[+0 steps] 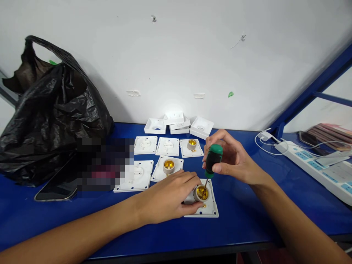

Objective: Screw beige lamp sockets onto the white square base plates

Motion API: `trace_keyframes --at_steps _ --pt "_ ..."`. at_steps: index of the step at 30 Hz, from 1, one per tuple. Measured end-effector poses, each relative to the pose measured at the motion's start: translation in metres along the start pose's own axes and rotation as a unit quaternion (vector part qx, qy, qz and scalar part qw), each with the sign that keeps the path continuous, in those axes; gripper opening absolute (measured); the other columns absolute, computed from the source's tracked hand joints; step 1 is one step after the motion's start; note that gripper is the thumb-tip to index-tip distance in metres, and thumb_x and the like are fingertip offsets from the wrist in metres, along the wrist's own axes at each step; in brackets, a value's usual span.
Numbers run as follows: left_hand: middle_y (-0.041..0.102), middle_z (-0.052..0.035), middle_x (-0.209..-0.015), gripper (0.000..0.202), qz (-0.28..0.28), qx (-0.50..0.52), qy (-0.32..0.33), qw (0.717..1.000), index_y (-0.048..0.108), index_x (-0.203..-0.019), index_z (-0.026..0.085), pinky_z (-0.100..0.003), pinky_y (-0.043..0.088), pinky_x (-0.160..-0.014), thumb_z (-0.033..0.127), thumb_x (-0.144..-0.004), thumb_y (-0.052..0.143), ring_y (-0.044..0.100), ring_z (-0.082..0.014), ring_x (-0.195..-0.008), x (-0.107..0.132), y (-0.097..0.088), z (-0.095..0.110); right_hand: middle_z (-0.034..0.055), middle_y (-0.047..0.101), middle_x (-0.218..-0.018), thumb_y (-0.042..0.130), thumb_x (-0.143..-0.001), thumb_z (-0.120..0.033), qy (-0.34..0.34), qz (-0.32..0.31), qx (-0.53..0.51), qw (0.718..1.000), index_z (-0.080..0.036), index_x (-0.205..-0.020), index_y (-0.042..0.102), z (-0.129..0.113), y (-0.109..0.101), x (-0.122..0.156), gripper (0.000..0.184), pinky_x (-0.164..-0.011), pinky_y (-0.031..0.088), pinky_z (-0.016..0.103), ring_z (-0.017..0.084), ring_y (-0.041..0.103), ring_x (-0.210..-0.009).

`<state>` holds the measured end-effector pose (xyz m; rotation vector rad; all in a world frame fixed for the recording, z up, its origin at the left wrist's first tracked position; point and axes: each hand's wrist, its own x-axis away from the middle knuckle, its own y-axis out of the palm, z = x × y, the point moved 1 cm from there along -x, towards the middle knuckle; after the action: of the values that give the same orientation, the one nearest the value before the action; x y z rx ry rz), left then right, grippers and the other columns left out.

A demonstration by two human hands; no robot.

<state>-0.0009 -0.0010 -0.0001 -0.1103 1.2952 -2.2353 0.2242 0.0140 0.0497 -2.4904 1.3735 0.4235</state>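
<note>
My left hand (167,194) is closed around a white lamp socket (201,193) with a brass inside, seated on a white square plate (211,209) near the table's front. My right hand (233,157) grips a screwdriver (213,160) with a black and green handle. Its thin shaft points down into the brass socket. Behind them lie more white plates: one with a brass socket (168,167), another with a socket (191,145), and bare plates (145,145).
A large black plastic bag (52,110) stands at the left on the blue table (247,220). A phone (56,187) lies before it. White square boxes (178,123) sit by the wall. A power strip (319,168) with cables lies at the right.
</note>
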Motion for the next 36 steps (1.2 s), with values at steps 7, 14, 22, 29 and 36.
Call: trace_keyframes --at_steps 7,14,22,29,36 --pt "0.069 -0.0045 -0.105 0.022 0.005 -0.008 0.003 1.0 0.06 -0.111 0.021 -0.036 0.053 -0.088 0.035 -0.102 0.075 0.066 -0.025 -0.097 0.0 0.001 0.0 -0.0033 0.059 -0.093 0.087 -0.089 -0.026 -0.006 -0.003 -0.01 1.0 -0.029 -0.114 0.061 0.001 0.001 0.0 0.036 -0.071 0.056 0.028 0.013 0.061 -0.078" --pt "0.069 -0.0052 -0.107 0.024 0.004 -0.004 0.003 1.0 0.061 -0.11 0.019 -0.036 0.053 -0.09 0.032 -0.099 0.079 0.067 -0.0259 -0.1 0.0 0.001 -0.001 -0.004 0.06 -0.093 0.09 -0.085 -0.02 -0.001 0.002 -0.002 1.0 -0.03 -0.113 0.059 0.0 0.002 0.001 0.044 -0.073 0.057 0.028 0.014 0.064 -0.079" --pt "0.068 -0.0047 -0.105 0.025 0.0 -0.008 -0.002 1.0 0.061 -0.111 0.019 -0.035 0.053 -0.089 0.031 -0.099 0.079 0.066 -0.025 -0.098 -0.001 0.001 0.0 -0.0027 0.062 -0.106 0.081 -0.091 -0.007 -0.011 -0.059 -0.002 0.998 -0.032 -0.121 0.059 -0.01 -0.006 0.006 0.045 -0.085 0.063 0.03 0.014 0.07 -0.095" --pt "0.068 -0.0039 -0.103 0.024 0.005 -0.002 0.003 1.0 0.062 -0.11 0.019 -0.035 0.052 -0.088 0.03 -0.099 0.079 0.067 -0.0245 -0.097 -0.001 0.001 -0.001 0.0009 0.066 -0.114 0.075 -0.096 -0.005 -0.023 -0.103 0.022 0.994 -0.028 -0.124 0.066 -0.02 -0.01 0.007 0.038 -0.09 0.064 0.031 0.015 0.074 -0.104" --pt "0.068 -0.0043 -0.103 0.021 0.007 0.005 -0.001 1.0 0.06 -0.108 0.021 -0.035 0.053 -0.085 0.03 -0.099 0.077 0.067 -0.024 -0.094 -0.001 0.001 0.0 -0.0041 0.062 -0.095 0.096 -0.077 -0.01 -0.06 -0.045 0.078 0.994 -0.028 -0.109 0.066 -0.014 -0.006 0.005 0.048 -0.073 0.056 0.028 0.013 0.062 -0.084"
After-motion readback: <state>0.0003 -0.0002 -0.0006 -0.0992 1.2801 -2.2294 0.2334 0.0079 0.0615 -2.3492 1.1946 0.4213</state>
